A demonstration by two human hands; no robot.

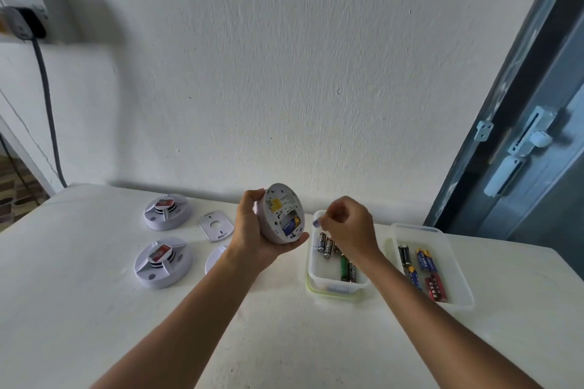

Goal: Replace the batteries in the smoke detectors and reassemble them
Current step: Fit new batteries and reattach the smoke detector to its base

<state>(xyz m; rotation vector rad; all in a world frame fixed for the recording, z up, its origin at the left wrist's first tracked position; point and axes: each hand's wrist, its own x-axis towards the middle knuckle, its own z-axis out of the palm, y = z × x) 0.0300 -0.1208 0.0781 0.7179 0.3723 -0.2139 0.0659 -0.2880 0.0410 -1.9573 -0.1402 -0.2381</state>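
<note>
Left hand (252, 230) cradling light, rigid smoke detector (281, 215) by its rim; right hand (344, 224) pinching small slippery battery (317, 222).

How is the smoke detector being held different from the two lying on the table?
The held detector is gripped in the left hand, tilted on edge with its back showing; the two table detectors lie flat, front up. The held one's back is uncovered, a blue battery visible inside; no battery shows on the table ones, which carry red-and-white labels on top. All three are round and white.
</note>
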